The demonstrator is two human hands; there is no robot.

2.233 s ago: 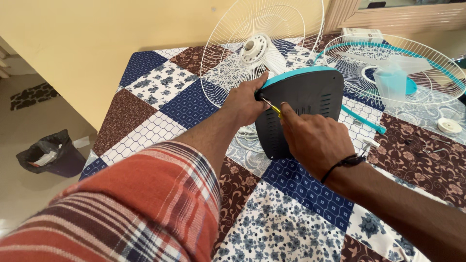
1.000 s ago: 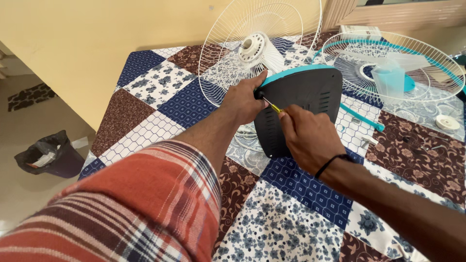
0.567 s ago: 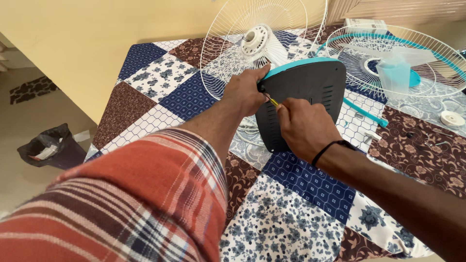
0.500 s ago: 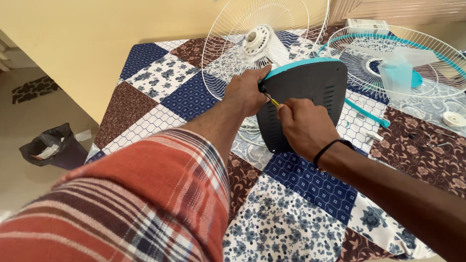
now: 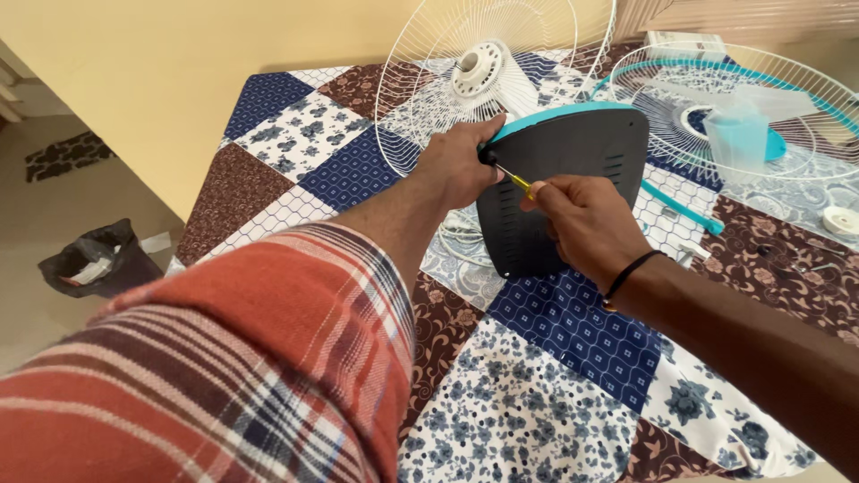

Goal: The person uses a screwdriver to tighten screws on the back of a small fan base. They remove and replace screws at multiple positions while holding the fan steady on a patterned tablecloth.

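Dark-grey fan base cover (image 5: 573,179), propped upright beside the white wire guard (image 5: 429,98), is clamped by the left hand (image 5: 456,165) while the right hand (image 5: 582,219) grips a yellow-shafted screwdriver (image 5: 517,182) against its upper-left corner.

My left hand (image 5: 458,165) grips the upper left corner of the dark fan base (image 5: 573,197), tilted up on the patchwork cloth (image 5: 537,394). My right hand (image 5: 586,224) pinches a yellow-handled screwdriver (image 5: 517,182), its tip at that corner. Two wire fan guards (image 5: 465,80) lie farther off
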